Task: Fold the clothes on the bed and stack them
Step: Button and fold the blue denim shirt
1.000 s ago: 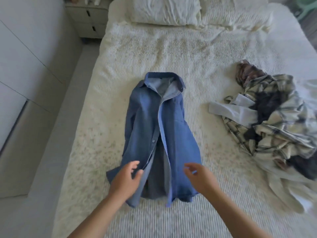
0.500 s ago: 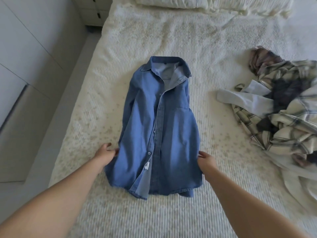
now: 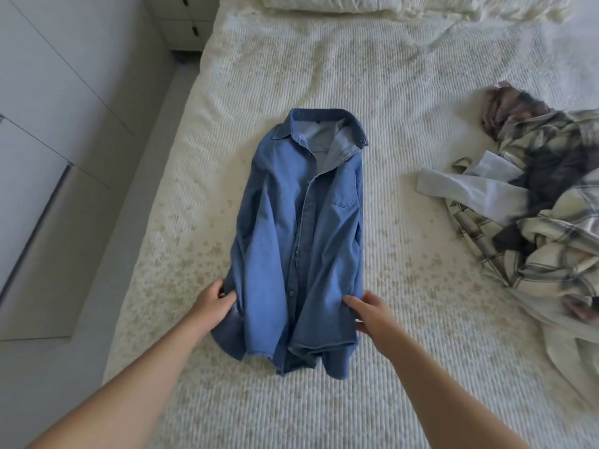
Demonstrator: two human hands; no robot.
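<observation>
Denim shirt (image 3: 301, 241) between both hands

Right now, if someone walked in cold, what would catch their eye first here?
First the blue denim shirt, laid collar-away in the middle of the cream bedspread. The left hand grips its left edge near the hem, and the right hand touches its right edge. Next, the rumpled heap of plaid clothes at the bed's right side.
</observation>
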